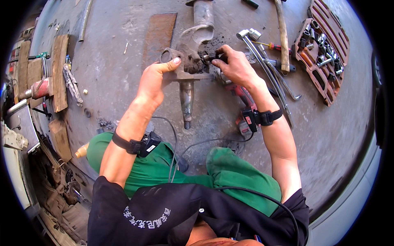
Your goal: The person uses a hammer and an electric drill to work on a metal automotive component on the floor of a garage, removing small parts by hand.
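Observation:
A greasy steering knuckle (187,100) lies on the concrete floor in front of me, its tapered spindle pointing toward me. My left hand (152,80) grips its left side, the thumb on the metal near a round eye and the other fingers hidden. At the knuckle's right side, my right hand (236,65) pinches a small dark metal piece (210,57) between thumb and fingers; its exact kind is unclear. Dark dirt clings around that spot. A red and black power tool (243,98) lies under my right forearm, partly covered.
A rusty plate (161,35) lies behind my left hand. To the right are long wrenches (269,69), a hammer (283,37), a screwdriver (276,47) and a socket case (322,53). Wooden blocks (60,74) and a red jack (41,88) stand left. Cables (176,141) cross near my knees.

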Demonstrator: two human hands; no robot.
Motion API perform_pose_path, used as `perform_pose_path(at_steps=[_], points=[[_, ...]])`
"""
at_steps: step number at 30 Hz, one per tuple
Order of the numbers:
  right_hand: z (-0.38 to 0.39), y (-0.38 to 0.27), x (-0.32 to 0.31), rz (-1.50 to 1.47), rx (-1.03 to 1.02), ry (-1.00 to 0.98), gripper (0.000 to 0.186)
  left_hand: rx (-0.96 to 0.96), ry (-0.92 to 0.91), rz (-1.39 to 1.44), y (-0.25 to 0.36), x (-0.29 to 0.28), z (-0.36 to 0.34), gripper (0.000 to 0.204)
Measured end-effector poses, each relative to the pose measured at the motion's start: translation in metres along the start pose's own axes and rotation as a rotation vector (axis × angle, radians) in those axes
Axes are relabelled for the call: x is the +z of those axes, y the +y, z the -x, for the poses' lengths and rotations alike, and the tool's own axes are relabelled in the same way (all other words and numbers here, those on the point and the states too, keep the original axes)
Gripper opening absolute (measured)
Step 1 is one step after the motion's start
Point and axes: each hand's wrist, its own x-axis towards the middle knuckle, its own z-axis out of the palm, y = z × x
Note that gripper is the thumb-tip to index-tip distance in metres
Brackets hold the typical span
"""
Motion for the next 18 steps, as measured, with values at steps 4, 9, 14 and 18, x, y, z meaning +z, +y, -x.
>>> perform_pose_path(at_steps=[4, 9, 14, 18], points=[[-0.004, 0.005, 0.007, 0.074, 0.011, 0.045, 0.037, -0.015, -0.011, -0.002, -0.001, -0.002, -0.001, 0.025], [-0.007, 0.002, 0.007, 0.257, 0.077, 0.033, 0.050, -0.005, -0.008, 0.024, -0.004, -0.003, -0.001, 0.027], [-0.002, -0.003, 0.005, 0.130, 0.041, 0.068, 0.051, 0.008, -0.038, -0.009, -0.002, -0.001, 0.000, 0.031], [-0.005, -0.007, 0.004, 0.182, 0.037, 0.062, 0.048, 0.012, 0.042, -0.017, -0.007, -0.007, -0.005, 0.029]])
